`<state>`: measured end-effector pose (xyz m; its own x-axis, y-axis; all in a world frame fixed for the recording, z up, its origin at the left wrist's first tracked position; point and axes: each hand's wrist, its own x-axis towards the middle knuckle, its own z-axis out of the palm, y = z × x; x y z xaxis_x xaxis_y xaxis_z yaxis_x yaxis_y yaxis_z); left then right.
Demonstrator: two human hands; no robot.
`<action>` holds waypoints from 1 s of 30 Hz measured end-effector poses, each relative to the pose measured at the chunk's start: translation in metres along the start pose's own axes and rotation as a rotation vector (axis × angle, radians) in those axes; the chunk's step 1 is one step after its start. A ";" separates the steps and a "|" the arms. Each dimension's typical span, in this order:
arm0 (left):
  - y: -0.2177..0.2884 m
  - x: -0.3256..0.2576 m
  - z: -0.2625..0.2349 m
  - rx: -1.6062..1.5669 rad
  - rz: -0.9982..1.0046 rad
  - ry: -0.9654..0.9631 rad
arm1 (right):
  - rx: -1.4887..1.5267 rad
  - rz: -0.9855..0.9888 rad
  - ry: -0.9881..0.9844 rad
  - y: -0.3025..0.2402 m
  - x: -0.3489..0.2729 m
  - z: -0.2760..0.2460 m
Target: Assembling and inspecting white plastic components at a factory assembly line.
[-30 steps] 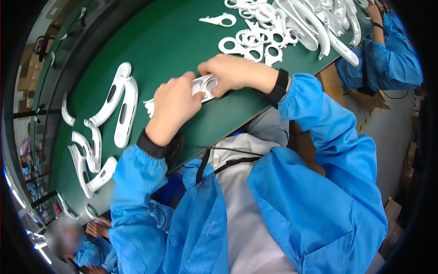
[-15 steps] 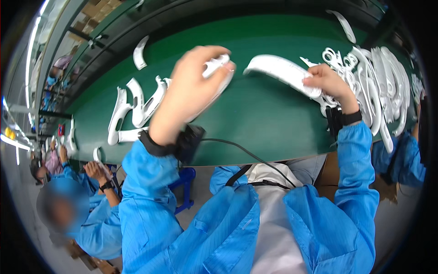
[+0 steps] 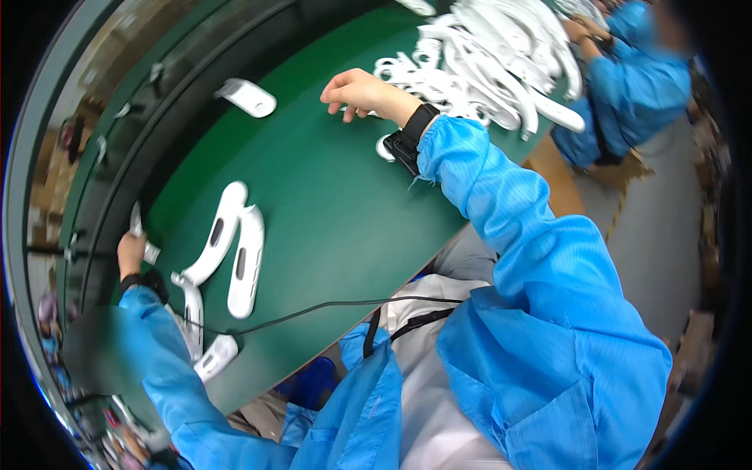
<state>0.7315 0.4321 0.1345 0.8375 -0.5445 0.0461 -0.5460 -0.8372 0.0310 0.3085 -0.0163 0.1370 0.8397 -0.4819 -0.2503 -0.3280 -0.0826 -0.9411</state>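
My left hand [image 3: 131,252] is stretched out to the far left edge of the table, its fingers closed around a white curved plastic part [image 3: 150,253]; bits of white show on both sides of the fingers. My right hand [image 3: 356,92] hovers over the green table [image 3: 337,211] with its fingers apart and nothing in them. To its left, near the far edge, is a separate white curved part [image 3: 252,99]. Two long white slotted parts [image 3: 247,262] form an angle between my arms. Further slotted parts [image 3: 215,356] are close to my left forearm.
A large heap of white curved parts [image 3: 509,66] covers the far right, with ring-ended pieces [image 3: 423,86] beside it. A black cable [image 3: 337,303] crosses the near edge. A frame rail [image 3: 125,168] borders the far side. A co-worker in blue [image 3: 630,94] sits at right.
My view has turned, so the heap now appears farther up. My right hand has let go of its white curved part. My left hand has moved out to the far left.
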 end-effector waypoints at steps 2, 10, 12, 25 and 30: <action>-0.048 0.021 0.020 0.007 -0.097 0.063 | -0.245 -0.115 0.089 0.028 -0.009 -0.023; -0.008 0.005 0.055 -0.241 -0.366 0.014 | -0.877 -0.334 0.197 0.058 -0.027 -0.024; 0.001 -0.004 0.054 -0.293 -0.437 0.152 | -0.813 -0.297 0.138 0.045 -0.027 -0.021; 0.254 -0.201 -0.098 -0.422 0.535 0.003 | -0.712 -0.479 -0.123 0.027 -0.117 0.015; 0.299 -0.258 -0.073 -0.358 0.534 -0.266 | -0.733 -0.510 -0.151 0.054 -0.132 0.015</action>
<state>0.3506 0.3266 0.2051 0.4042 -0.9094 -0.0978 -0.8201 -0.4077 0.4015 0.1864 0.0553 0.1156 0.9895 -0.1195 0.0814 -0.0509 -0.8146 -0.5778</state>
